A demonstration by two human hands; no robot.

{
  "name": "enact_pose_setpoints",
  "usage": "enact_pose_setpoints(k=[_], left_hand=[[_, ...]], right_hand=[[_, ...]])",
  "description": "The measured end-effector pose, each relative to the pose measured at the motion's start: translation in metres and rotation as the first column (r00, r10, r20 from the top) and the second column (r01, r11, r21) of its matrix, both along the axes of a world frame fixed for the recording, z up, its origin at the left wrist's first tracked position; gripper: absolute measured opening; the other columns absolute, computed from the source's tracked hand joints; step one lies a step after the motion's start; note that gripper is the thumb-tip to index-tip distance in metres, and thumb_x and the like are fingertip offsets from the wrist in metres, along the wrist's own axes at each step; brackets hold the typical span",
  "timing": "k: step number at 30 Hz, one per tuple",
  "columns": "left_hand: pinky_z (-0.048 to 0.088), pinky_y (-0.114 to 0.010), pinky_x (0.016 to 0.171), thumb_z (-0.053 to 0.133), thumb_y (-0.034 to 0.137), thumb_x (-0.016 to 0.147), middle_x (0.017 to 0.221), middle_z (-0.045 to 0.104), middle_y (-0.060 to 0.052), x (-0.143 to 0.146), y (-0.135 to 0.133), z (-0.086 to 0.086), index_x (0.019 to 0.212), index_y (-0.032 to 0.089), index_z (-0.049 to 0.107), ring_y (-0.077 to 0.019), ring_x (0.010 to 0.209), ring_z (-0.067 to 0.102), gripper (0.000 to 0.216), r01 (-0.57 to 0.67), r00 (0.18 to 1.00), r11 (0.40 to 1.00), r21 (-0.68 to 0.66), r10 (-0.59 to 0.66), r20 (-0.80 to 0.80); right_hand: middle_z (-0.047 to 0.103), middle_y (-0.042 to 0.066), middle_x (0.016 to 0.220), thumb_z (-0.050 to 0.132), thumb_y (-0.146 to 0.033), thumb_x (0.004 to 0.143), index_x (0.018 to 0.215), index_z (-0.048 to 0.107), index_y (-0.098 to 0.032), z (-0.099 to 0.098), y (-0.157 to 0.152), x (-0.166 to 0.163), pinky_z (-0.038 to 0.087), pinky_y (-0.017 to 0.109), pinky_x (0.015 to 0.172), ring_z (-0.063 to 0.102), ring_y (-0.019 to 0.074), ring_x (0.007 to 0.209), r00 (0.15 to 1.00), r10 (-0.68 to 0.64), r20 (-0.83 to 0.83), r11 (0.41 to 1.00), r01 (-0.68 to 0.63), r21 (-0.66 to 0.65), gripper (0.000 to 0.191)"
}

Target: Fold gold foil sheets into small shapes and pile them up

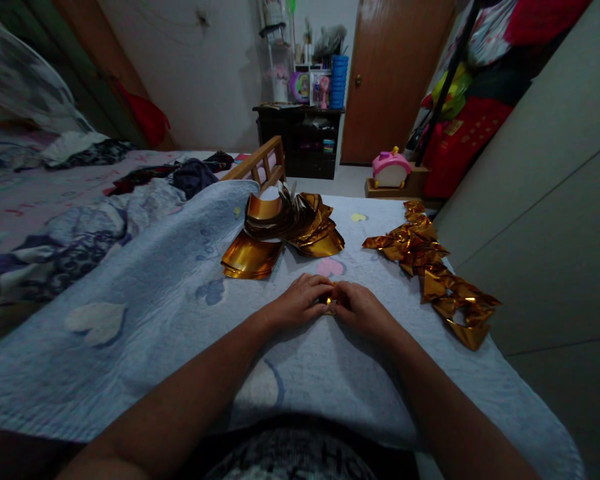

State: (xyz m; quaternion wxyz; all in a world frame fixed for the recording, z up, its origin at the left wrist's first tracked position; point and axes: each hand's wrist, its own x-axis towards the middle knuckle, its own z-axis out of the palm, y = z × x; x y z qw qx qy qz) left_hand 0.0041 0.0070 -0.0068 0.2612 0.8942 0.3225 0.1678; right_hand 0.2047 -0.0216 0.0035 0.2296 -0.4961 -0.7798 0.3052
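Observation:
My left hand [300, 300] and my right hand [361, 308] meet in the middle of a light blue blanket [145, 320], knuckles up. Both are closed together on a small piece of gold foil paper [329, 304], of which only a sliver shows between the fingers. Just beyond my hands lies a loose stack of flat and curled gold foil sheets [285, 233]. To the right, a row of folded gold foil pieces [430, 267] runs along the blanket's right side toward me.
A bed with rumpled clothes and bedding [80, 200] fills the left. A wooden bed rail [260, 163] stands behind the foil stack. A grey wall panel [545, 200] borders the right. A pink toy [390, 168], a dark cabinet [305, 137] and a brown door [390, 73] are at the back.

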Motion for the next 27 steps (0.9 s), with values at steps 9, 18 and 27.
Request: enact_pose_setpoints(k=[9,18,27], left_hand=[[0.037,-0.045,0.111,0.054,0.027,0.096,0.133,0.06,-0.009,0.0008,-0.0011,0.0032,0.122,0.022,0.065,-0.026,0.123,0.05,0.029,-0.004,1.0,1.0,-0.007,0.004,-0.004],[0.037,-0.047,0.111,0.062,0.023,0.089,0.135,0.058,-0.009,0.0018,0.0006,0.0005,0.128,0.025,0.063,-0.0278,0.126,0.049,0.04,-0.01,1.0,1.0,-0.003,0.01,-0.026],[0.039,-0.044,0.108,0.061,0.027,0.093,0.133,0.06,-0.01,0.0032,0.0,-0.0006,0.126,0.021,0.063,-0.0269,0.123,0.051,0.034,-0.024,0.999,0.999,0.024,0.024,-0.032]], right_hand=[[0.059,0.001,0.077,0.066,-0.021,0.085,0.078,0.058,-0.018,-0.0003,0.0012,0.0034,0.034,0.027,0.065,0.05,0.0143,0.07,0.998,0.055,0.014,0.998,-0.056,0.039,0.011],[0.067,0.003,0.093,0.067,-0.009,0.081,0.075,0.068,-0.02,0.0006,0.0009,0.0087,0.039,0.03,0.081,0.057,0.0183,0.092,0.983,0.175,0.063,0.984,-0.176,0.022,0.012],[0.066,0.003,0.075,0.064,-0.021,0.091,0.069,0.068,-0.017,0.0029,0.0022,0.0031,0.036,0.028,0.069,0.055,0.0152,0.072,0.99,0.116,0.081,0.993,-0.117,0.007,0.022]])
